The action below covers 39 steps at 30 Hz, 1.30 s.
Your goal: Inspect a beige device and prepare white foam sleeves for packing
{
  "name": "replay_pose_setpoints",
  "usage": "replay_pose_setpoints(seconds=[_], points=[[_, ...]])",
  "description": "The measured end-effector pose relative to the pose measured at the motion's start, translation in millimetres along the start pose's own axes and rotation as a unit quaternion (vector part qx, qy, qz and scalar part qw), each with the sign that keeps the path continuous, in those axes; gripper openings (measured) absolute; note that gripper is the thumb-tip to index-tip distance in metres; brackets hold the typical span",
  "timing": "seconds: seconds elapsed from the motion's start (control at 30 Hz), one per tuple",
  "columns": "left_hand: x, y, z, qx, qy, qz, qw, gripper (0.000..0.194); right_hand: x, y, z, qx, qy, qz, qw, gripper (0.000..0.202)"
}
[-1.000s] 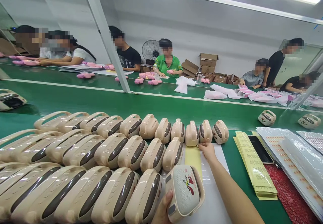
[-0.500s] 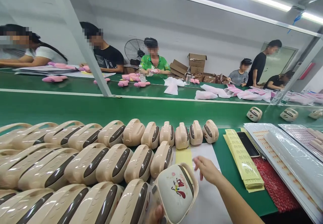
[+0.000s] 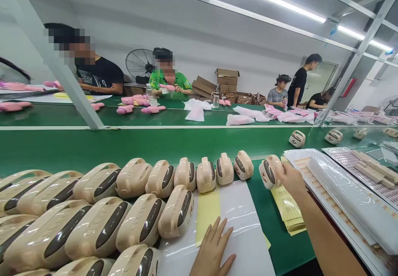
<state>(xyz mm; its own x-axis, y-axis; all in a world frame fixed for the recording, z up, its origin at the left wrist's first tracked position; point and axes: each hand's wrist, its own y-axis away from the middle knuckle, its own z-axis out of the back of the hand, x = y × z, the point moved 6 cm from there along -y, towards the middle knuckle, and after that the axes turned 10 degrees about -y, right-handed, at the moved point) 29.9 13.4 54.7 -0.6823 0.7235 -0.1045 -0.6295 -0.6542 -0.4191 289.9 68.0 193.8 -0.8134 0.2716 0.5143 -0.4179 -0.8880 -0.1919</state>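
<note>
My right hand grips a small beige speaker with a dark oval panel and a carry handle, held by its right side above the yellow sticker sheets. My left hand is spread flat over a white sheet, its fingertips at a yellow paper strip; it holds nothing. Left of it stand rows of similar beige speakers. A short line of them reaches toward my right hand, ending at a speaker just left of the held one.
Several speakers sit on the green surface beyond. Sticker sheets and a clear plastic package lie at the right. Metal posts rise in front. Across the line, people handle pink items.
The speaker from near my left hand is now in my right hand, farther forward and right. My left hand has let go and lies spread. The view has shifted right.
</note>
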Motion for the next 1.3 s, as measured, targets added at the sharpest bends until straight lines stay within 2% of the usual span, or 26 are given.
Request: replay_pose_setpoints(seconds=[0.13,0.2,0.3,0.37,0.43,0.5,0.63,0.77,0.87,0.97,1.07,1.3], points=[[2.7,11.9,-4.8,-0.032,-0.121,-0.069,0.990,0.041,12.6,-51.8,-31.3,0.017,0.038,-0.028,0.999,0.026],[9.0,14.6,-7.0,-0.054,-0.151,-0.072,0.984,0.041,18.2,-68.5,-45.6,0.022,0.036,-0.028,0.999,0.027],[22.4,12.8,-8.7,-0.073,-0.157,-0.039,0.984,0.047,24.8,-82.1,-60.4,0.040,0.027,-0.024,0.999,0.025],[30.2,7.2,-10.2,-0.037,-0.141,-0.014,0.989,0.057,27.3,-85.0,-65.5,0.055,0.016,-0.025,0.998,0.026],[35.0,-0.2,-11.3,0.032,-0.114,0.004,0.993,0.062,26.9,-81.8,-66.8,0.068,0.000,-0.027,0.997,0.027],[39.1,-7.2,-9.2,0.087,-0.073,0.033,0.993,0.063,22.7,-69.7,-64.7,0.071,-0.020,-0.026,0.997,0.030],[47.1,-15.5,-2.9,0.111,-0.019,0.106,0.988,0.058,4.0,-14.2,-66.2,0.100,-0.076,-0.020,0.992,0.038],[53.0,-15.2,-3.3,0.116,-0.017,0.156,0.981,0.051,-20.0,54.6,-96.2,0.222,-0.157,-0.064,0.960,0.039],[56.2,-13.8,-2.1,0.119,-0.013,0.191,0.974,0.051,-28.1,84.9,-120.2,0.285,-0.226,-0.115,0.924,0.041],[57.0,-14.1,0.6,0.129,-0.005,0.215,0.968,0.050,-22.5,94.5,-132.4,0.313,-0.300,-0.133,0.891,0.028],[57.2,-16.3,5.5,0.139,0.002,0.233,0.962,0.051,-12.7,95.8,-132.0,0.313,-0.361,-0.127,0.869,0.019],[58.7,-21.6,20.8,0.161,-0.003,0.285,0.945,0.051,-2.6,105.3,-100.9,0.280,-0.431,-0.079,0.854,0.019]])
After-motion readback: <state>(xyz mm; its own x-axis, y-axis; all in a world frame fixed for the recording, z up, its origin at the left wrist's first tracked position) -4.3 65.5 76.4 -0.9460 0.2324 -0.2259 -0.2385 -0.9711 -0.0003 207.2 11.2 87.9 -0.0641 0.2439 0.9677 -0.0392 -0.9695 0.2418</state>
